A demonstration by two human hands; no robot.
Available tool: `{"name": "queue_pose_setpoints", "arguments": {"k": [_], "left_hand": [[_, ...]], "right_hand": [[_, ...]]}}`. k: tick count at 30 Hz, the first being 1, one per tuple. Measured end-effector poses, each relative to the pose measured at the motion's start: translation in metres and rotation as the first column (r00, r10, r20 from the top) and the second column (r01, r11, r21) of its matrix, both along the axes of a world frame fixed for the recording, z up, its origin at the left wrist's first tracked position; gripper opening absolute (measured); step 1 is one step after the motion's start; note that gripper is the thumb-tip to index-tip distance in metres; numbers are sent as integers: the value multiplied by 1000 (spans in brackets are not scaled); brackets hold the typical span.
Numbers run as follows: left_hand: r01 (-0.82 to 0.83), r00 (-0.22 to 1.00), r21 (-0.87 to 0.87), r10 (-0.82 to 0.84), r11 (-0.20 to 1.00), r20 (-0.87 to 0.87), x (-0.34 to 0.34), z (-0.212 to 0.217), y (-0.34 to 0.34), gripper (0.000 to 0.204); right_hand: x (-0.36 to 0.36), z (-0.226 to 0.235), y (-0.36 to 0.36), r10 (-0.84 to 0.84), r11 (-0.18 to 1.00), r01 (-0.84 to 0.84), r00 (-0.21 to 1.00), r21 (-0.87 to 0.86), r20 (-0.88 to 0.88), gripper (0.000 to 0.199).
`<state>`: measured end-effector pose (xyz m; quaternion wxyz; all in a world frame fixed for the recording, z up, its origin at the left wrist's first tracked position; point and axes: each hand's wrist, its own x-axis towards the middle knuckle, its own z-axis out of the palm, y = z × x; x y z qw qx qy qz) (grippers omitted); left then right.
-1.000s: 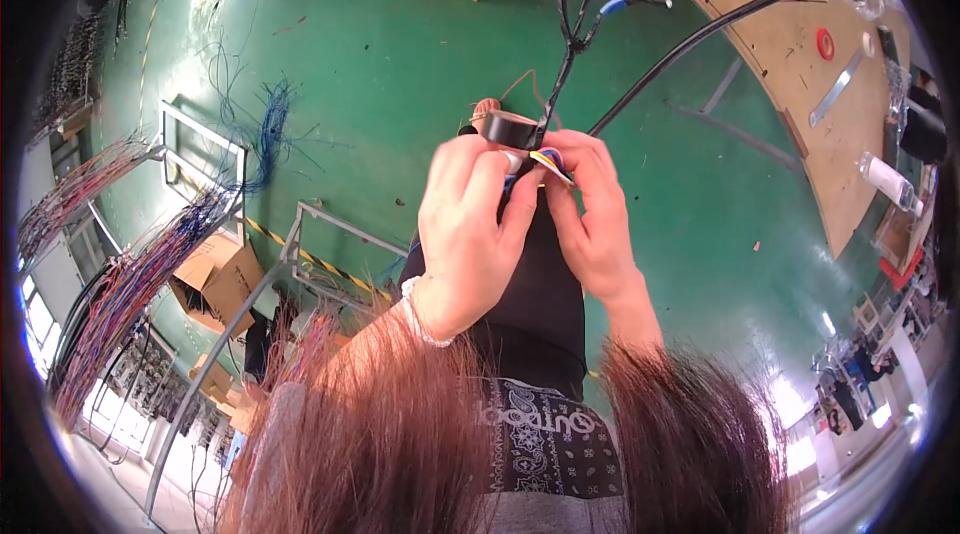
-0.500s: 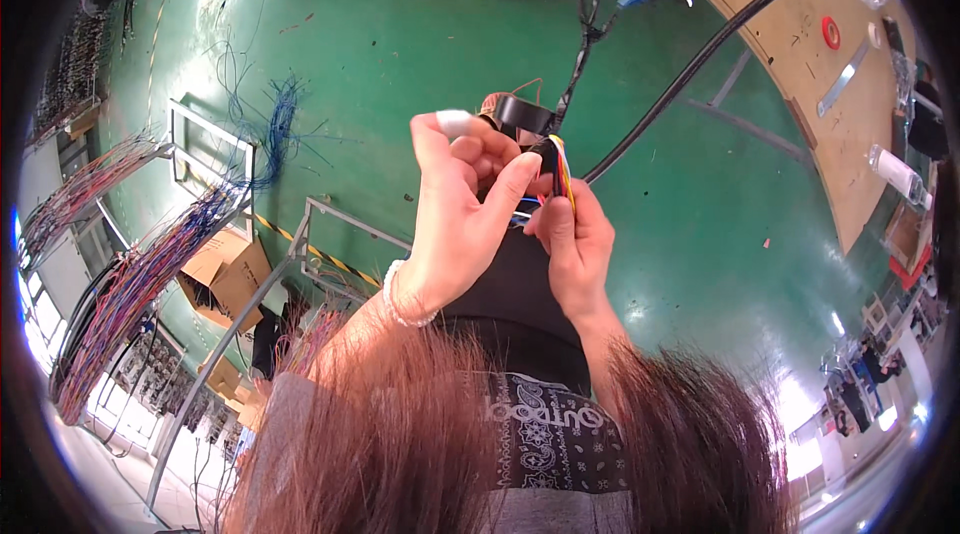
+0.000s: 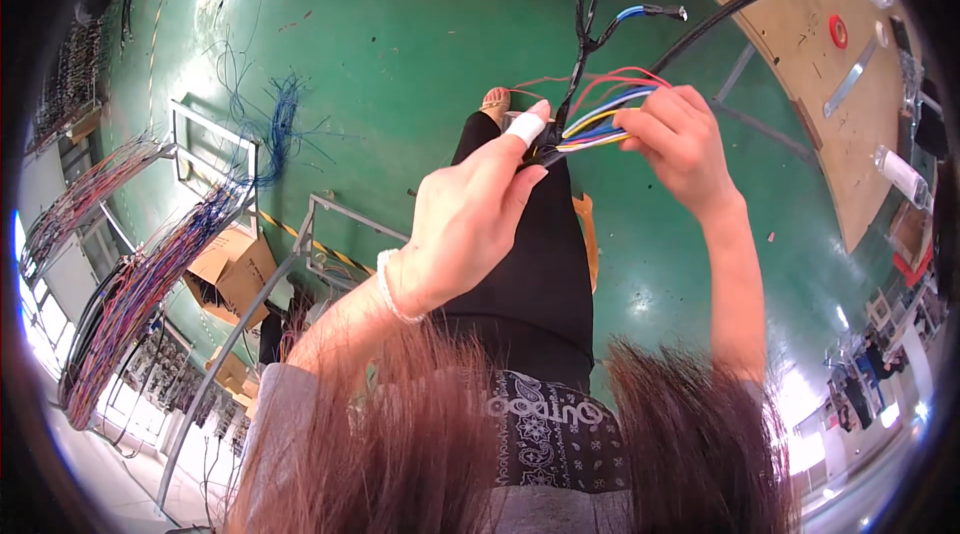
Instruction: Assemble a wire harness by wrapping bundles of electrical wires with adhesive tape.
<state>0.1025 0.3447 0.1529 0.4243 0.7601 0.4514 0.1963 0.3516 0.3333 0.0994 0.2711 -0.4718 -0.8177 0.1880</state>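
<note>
My left hand (image 3: 465, 209) is closed on the black-taped joint of a wire harness (image 3: 571, 92), its thumb and forefinger at the joint. White wrapping covers one finger. To the right of it, my right hand (image 3: 682, 146) pinches a bundle of coloured wires (image 3: 598, 127), in red, blue, white and yellow, drawn out sideways from the joint. Red wires arch above the others. Beyond the hands, the harness splits into black-taped branches, one with a blue section (image 3: 632, 12) and a connector at its tip. The black tape roll seen earlier does not show now.
A thick black cable (image 3: 745, 4) runs to a wooden board (image 3: 800, 84) at the right, which carries a red tape roll (image 3: 838, 31). At the left, wire bundles (image 3: 150, 274) hang over a metal frame (image 3: 310, 234) near a cardboard box (image 3: 232, 269). Green floor lies below.
My right hand has moved away to the right and upward, spreading the coloured wires out from the joint. My left hand has turned over and stays at the joint. The black tape roll has gone from sight.
</note>
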Motion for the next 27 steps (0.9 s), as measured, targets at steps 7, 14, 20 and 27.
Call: {"name": "queue_pose_setpoints", "arguments": {"k": [7, 14, 20, 27], "left_hand": [[12, 996, -3, -13, 1000, -87, 5, 7, 1, 25], [-17, 998, 3, 18, 1000, -52, -4, 7, -2, 27], [-56, 987, -252, 92, 966, 134, -6, 15, 1, 23], [-8, 999, -296, 22, 955, 46, -12, 20, 9, 21]], "right_hand": [[-22, -7, -8, -227, 974, 227, 973, 3, 32, 19], [-131, 25, -88, -828, 548, 71, 189, -834, -528, 41], [-140, 8, -71, -746, 664, -221, -244, -714, -619, 42], [-157, 8, -76, -751, 644, -87, -262, -760, -606, 51]]}}
